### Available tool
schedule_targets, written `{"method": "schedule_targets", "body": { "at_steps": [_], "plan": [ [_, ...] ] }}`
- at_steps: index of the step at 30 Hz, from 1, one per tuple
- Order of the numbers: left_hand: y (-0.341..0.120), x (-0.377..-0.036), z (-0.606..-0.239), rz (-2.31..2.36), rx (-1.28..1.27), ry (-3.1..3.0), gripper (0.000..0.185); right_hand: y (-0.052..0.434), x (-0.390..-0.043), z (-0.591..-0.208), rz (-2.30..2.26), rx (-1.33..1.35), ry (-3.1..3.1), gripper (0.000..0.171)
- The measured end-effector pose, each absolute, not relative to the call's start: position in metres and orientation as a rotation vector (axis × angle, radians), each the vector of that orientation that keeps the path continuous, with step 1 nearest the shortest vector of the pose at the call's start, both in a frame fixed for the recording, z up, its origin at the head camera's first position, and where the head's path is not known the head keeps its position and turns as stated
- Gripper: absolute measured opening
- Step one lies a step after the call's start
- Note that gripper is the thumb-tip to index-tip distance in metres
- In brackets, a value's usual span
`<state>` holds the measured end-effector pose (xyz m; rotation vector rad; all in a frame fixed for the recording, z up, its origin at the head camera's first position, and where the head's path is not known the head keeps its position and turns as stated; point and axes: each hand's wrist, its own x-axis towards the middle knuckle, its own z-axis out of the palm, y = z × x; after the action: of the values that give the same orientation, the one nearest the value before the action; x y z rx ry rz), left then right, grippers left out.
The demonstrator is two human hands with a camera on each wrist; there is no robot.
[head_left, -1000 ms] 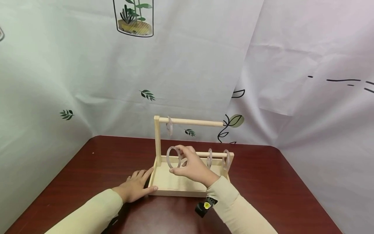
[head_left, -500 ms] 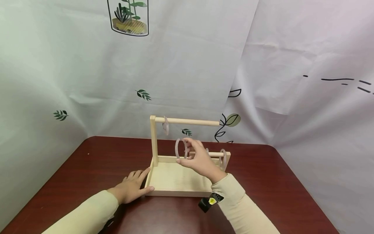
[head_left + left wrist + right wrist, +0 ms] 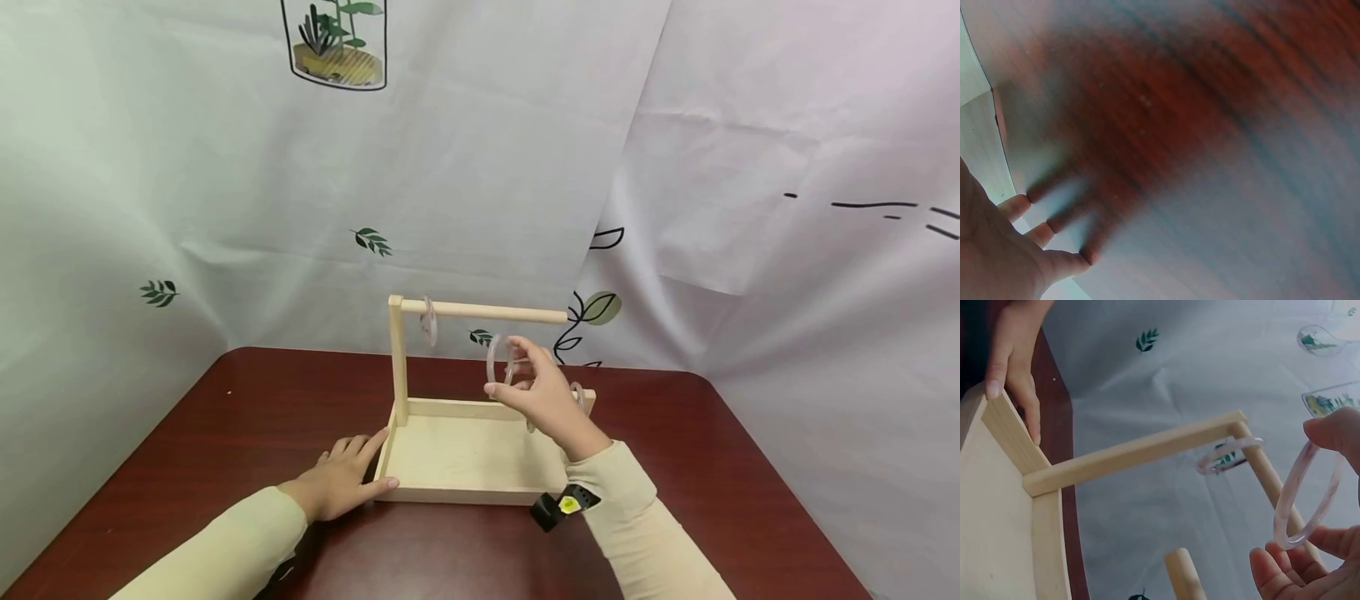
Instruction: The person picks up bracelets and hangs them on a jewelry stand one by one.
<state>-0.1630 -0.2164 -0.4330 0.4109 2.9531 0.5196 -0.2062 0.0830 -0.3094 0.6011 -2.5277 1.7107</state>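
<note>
A pale translucent bangle [image 3: 491, 364] is pinched between the thumb and fingers of my right hand [image 3: 546, 398], in front of the wooden stand and below its upper bar [image 3: 495, 312]. In the right wrist view the held bangle [image 3: 1282, 526] stands near that bar, which has a second bangle [image 3: 1209, 464] hanging by the upright. My left hand [image 3: 335, 480] rests at the left side of the stand's tray [image 3: 450, 497], its thumb at the front corner. Another bangle [image 3: 577, 392] hangs at the right of the lower bar; my right hand mostly hides one more there.
A wooden upright [image 3: 398, 362] rises from the tray's back left corner; the upper bar's right end is free. The stand sits on a dark red table [image 3: 300, 400]. Behind it hangs a white cloth [image 3: 480, 167] printed with leaves.
My right hand has moved to the right and upward with the bangle, from above the tray's left part to beneath the upper bar's right half. My left hand has stayed at the tray.
</note>
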Motion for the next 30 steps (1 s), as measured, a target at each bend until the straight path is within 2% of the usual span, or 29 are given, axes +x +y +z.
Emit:
{"method": "schedule_targets", "body": {
  "at_steps": [11, 30],
  "plan": [
    [-0.216, -0.163, -0.433, 0.507, 0.383, 2.957, 0.085, 0.102, -0.209, -0.301, 1.733, 0.446, -2.505, 0.077],
    [-0.216, -0.163, -0.433, 0.5, 0.376, 2.94, 0.088, 0.126, -0.217, -0.299, 1.731, 0.329, -2.499, 0.073]
  ]
}}
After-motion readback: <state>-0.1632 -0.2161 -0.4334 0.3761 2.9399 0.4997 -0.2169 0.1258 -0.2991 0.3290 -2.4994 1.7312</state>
